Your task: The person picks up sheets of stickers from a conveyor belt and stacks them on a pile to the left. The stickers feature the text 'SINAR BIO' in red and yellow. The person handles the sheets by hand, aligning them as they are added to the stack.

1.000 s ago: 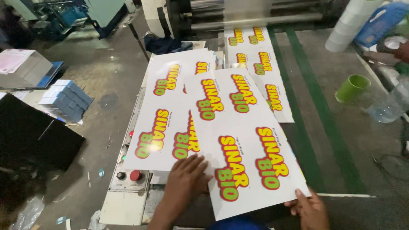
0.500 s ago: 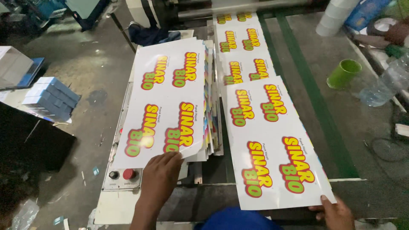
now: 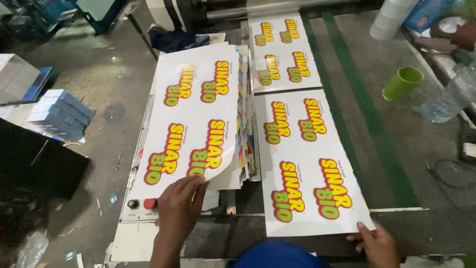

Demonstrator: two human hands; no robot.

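Left hand (image 3: pixel 179 206) flat and open, fingers spread, pressing on the near edge of the stack of printed sheets (image 3: pixel 198 119). Top sheet of that stack white, with red, yellow and green lettering, its near right corner curling up slightly. Coloured edges of the lower sheets fanned out along the stack's right side. Stack resting on the tabletop (image 3: pixel 139 238) of a pale machine, just above a black knob (image 3: pixel 132 203) and a red button (image 3: pixel 149 203).

Right hand (image 3: pixel 378 243) at the lower right, fingers pinching the near right corner of a single printed sheet (image 3: pixel 307 164). That sheet lying flat just right of the stack, its left edge close beside the fanned edges. Another printed sheet (image 3: pixel 282 52) of the same kind farther up, touching or nearly touching the single sheet's far edge.

Green cup (image 3: pixel 402 83) on the grey floor to the right, well apart from the sheets. Clear plastic bottle (image 3: pixel 448 97) beyond it. Two green stripes (image 3: pixel 382 149) running along the floor beside the sheets. Blue-and-white stacked packs (image 3: pixel 59 111) far left. Blue cap brim (image 3: pixel 277 255) at the bottom edge.
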